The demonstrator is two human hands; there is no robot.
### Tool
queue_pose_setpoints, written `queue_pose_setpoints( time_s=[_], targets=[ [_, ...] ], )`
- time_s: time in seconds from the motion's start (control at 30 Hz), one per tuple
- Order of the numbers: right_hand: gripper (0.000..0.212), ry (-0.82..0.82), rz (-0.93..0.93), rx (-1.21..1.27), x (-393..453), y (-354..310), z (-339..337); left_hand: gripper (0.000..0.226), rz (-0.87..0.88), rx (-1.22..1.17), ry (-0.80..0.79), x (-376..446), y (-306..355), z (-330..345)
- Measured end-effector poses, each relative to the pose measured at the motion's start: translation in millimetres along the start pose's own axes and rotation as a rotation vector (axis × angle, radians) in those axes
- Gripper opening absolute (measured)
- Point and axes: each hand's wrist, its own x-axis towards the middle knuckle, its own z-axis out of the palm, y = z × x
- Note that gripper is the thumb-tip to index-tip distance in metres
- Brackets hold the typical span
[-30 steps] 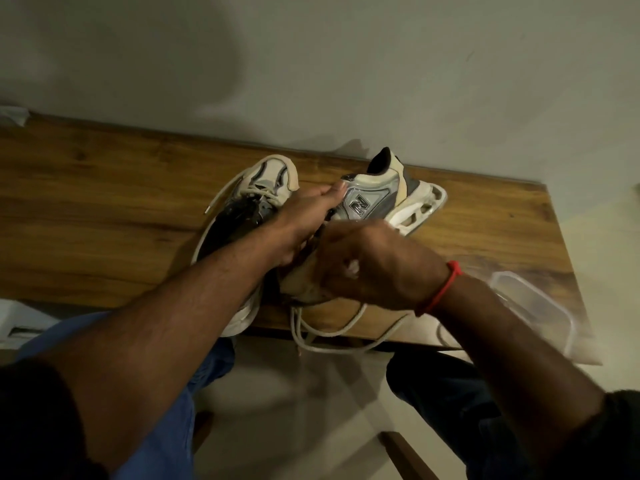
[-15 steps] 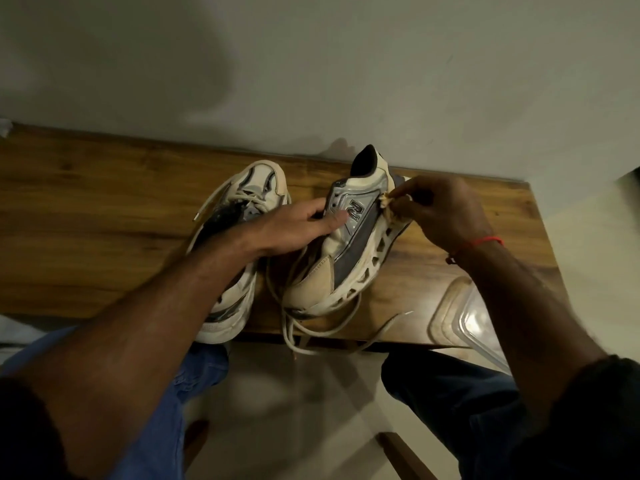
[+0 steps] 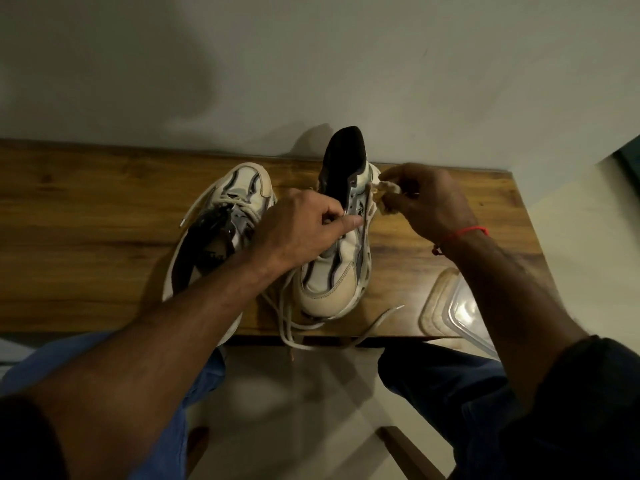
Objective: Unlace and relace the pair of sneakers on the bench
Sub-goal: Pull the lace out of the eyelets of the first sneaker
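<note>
The left sneaker (image 3: 221, 233) lies laced on the bench (image 3: 86, 220), untouched; the left hand (image 3: 301, 230) curls onto the right sneaker (image 3: 337, 258), forefinger pressing its eyelet row; the right hand (image 3: 429, 199) pinches a bunched lace (image 3: 382, 194) beside the collar (soft, limp cord, probably best gripped near its tip).

Worktop (image 3: 86, 237): grained wood, satin sheen. Sneakers (image 3: 332, 271): matt cream fabric with glossy silver panels. Laces (image 3: 287, 327): woven cloth. Lid (image 3: 467, 317) beside the sneakers: clear glossy plastic.
</note>
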Motion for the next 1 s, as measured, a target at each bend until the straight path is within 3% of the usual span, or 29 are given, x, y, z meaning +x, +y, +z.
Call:
queue_pose_setpoints(
  time_s=[0.13, 0.33, 0.47, 0.63, 0.8, 0.87, 0.93, 1.0],
  targets=[
    [0.039, -0.056, 0.04, -0.029, -3.9, 1.4, -0.6, 0.037, 0.03, 0.318, -0.215, 4.7, 9.7, 5.7],
    [0.017, -0.092, 0.069, -0.152, -6.9, 5.4, -4.3, 0.058, -0.101, 0.31, -0.466, 8.4, -4.3, -17.0],
    [0.015, -0.106, 0.09, -0.23, -6.6, 8.1, -6.4, 0.038, -0.045, 0.248, -0.433, 10.0, -11.2, -27.3],
    [0.017, -0.199, 0.071, -0.268, -12.0, 2.8, -6.9, 0.049, -0.009, 0.233, -0.399, 15.9, -12.3, -26.0],
    [0.017, -0.2, 0.05, -0.235, -16.7, -1.3, -8.4, 0.04, -0.143, 0.116, -0.288, 10.3, -11.5, -29.5],
    [0.017, -0.198, 0.061, -0.233, -17.9, -1.6, -9.0, 0.037, -0.21, 0.076, -0.345, 6.0, -14.1, -34.5],
    [0.015, -0.193, 0.061, -0.227, -21.6, -4.2, -8.0, 0.037, -0.229, 0.212, -0.473, 1.2, -19.3, -37.4],
    [0.013, -0.204, 0.032, -0.219, -28.2, -11.8, -4.5, 0.021, -0.198, 0.329, -0.534, -1.1, -23.4, -35.8]
  ],
)
